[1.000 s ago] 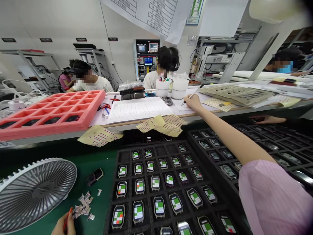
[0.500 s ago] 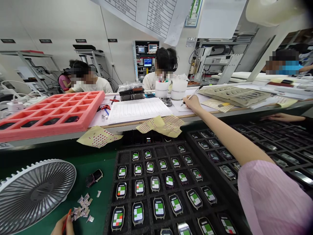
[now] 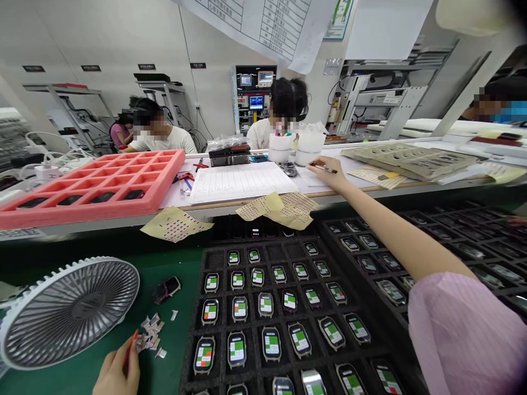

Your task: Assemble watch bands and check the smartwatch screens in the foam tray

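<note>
My right hand [image 3: 328, 173] reaches over to the raised shelf with its fingers closed round a dark pen [image 3: 323, 168], just above a white paper sheet [image 3: 308, 178]. The pen lies nearly level across the fingers. At the lower left, my left hand [image 3: 117, 370] pinches a slender orange tool [image 3: 132, 346]; its exact kind is unclear. That hand is beside a small heap of pale folded tabs [image 3: 150, 333] on the green mat. Between my arms, a black foam tray [image 3: 191, 334] holds rows of smartwatches [image 3: 272, 344], many with green-and-white screens, some with red blocks.
A round fan [image 3: 74, 312] stands at the left, with watches [image 3: 167, 289] beside it. On the shelf are a pink foam tray [image 3: 152, 200], a printed form [image 3: 242, 184], white tubs [image 3: 280, 148] and a grey tray [image 3: 411, 159]. Co-workers [image 3: 177, 140] sit beyond.
The pen has swung from pointing down at the paper to lying across my right fingers. My left hand shows more and sits closer to the tabs. The view has shifted slightly left.
</note>
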The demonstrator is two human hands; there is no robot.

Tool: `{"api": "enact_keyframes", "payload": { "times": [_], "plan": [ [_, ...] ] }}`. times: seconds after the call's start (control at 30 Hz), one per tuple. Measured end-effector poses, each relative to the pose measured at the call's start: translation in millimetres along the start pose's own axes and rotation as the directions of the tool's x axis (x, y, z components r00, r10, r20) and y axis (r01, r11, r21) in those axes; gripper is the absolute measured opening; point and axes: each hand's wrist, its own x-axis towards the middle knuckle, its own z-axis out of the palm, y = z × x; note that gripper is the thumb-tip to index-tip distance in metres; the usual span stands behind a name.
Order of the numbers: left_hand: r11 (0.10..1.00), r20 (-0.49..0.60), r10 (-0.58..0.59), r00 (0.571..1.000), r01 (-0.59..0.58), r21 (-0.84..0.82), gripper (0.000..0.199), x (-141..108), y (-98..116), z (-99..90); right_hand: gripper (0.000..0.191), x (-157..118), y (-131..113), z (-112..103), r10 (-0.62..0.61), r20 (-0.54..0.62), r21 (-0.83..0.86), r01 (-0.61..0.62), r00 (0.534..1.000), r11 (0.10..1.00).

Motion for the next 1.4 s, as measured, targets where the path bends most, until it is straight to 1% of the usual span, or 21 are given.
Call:
{"api": "enact_keyframes", "payload": {
  "times": [0.17,0.3,0.37,0.43,0.5,0.57,0.67,0.7,0.77,0.8,0.87,0.9,0.93,0.97,1.0,1.03,1.1,1.13,1.17,1.23,1.4],
  "plan": [
    [0.998,-0.009,0.050,0.999,-0.049,0.024,0.048,-8,24,-16.5,0.020,-7,-17,-2,-0.063,0.118,-0.146,0.081,0.991,0.986],
    [0.988,-0.056,0.140,0.989,-0.143,-0.063,0.044,-12,38,-31.1,0.039,-24,-42,-8,-0.102,0.003,-0.217,0.101,0.995,0.971],
    [0.956,-0.094,0.240,0.966,-0.252,-0.152,0.040,-16,48,-40.2,0.038,-50,-60,-17,-0.266,-0.148,-0.307,0.212,0.952,0.928],
    [0.891,-0.121,0.387,0.914,-0.405,-0.207,0.034,-23,65,-50.3,0.030,-94,-81,-30,-0.425,-0.080,-0.290,0.387,0.902,0.875],
    [0.772,-0.191,0.575,0.796,-0.605,-0.197,0.028,-34,88,-60.2,0.023,-154,-105,-43,-0.533,0.159,-0.145,0.554,0.831,0.820],
    [0.577,-0.313,0.750,0.583,-0.808,-0.122,0.020,-48,114,-68.6,0.022,-222,-129,-50,-0.571,0.398,0.044,0.607,0.718,0.793],
    [0.215,-0.335,0.910,0.245,-0.968,-0.126,0.021,-73,151,-76.4,0.036,-311,-162,-44,-0.594,0.500,0.218,0.573,0.630,0.790],
    [0.088,-0.323,0.937,0.132,-0.985,-0.147,0.020,-81,161,-77.6,0.040,-333,-171,-38,-0.594,0.495,0.272,0.536,0.634,0.799],
    [-0.104,-0.336,0.941,-0.037,-0.977,-0.185,0.016,-95,178,-78.0,0.035,-364,-184,-24,-0.604,0.450,0.381,0.470,0.658,0.796],
    [-0.167,-0.343,0.935,-0.092,-0.966,-0.198,0.015,-100,183,-77.6,0.029,-373,-189,-17,-0.613,0.408,0.442,0.441,0.677,0.781],
    [-0.227,-0.319,0.936,-0.148,-0.947,-0.227,0.016,-107,189,-76.0,0.027,-383,-192,-6,-0.602,0.333,0.526,0.386,0.726,0.757],
    [-0.226,-0.296,0.944,-0.148,-0.942,-0.247,0.018,-107,188,-74.9,0.029,-386,-191,-2,-0.587,0.304,0.533,0.377,0.751,0.758],
    [-0.193,-0.279,0.953,-0.115,-0.943,-0.272,0.021,-105,186,-73.6,0.029,-387,-188,0,-0.566,0.275,0.512,0.380,0.777,0.770],
    [-0.120,-0.260,0.965,-0.040,-0.947,-0.299,0.026,-100,182,-71.7,0.027,-387,-183,0,-0.534,0.260,0.466,0.380,0.804,0.799],
    [0.002,-0.231,0.970,0.080,-0.947,-0.320,0.031,-93,177,-69.1,0.024,-387,-175,-2,-0.489,0.251,0.403,0.369,0.836,0.837],
    [0.166,-0.189,0.953,0.237,-0.930,-0.329,0.035,-84,171,-65.6,0.022,-387,-167,-5,-0.422,0.248,0.331,0.333,0.872,0.883],
    [0.555,-0.078,0.804,0.590,-0.791,-0.258,0.035,-63,158,-55.4,0.022,-387,-147,-15,-0.267,0.251,0.199,0.220,0.931,0.955],
    [0.718,0.000,0.685,0.729,-0.674,-0.174,0.035,-52,151,-49.1,0.023,-386,-138,-20,-0.202,0.249,0.151,0.168,0.947,0.974],
    [0.824,0.086,0.566,0.820,-0.561,-0.076,0.038,-41,146,-42.6,0.025,-386,-129,-25,-0.156,0.252,0.117,0.130,0.955,0.985],
    [0.915,0.242,0.379,0.893,-0.401,0.049,0.042,-26,138,-30.5,0.025,-385,-118,-31,-0.113,0.259,0.091,0.092,0.959,0.992],
    [0.947,0.409,0.256,0.876,-0.311,0.073,0.033,-12,137,-16.9,0.028,-367,-116,-28,-0.065,0.297,0.145,0.023,0.953,0.989]
  ]
}}
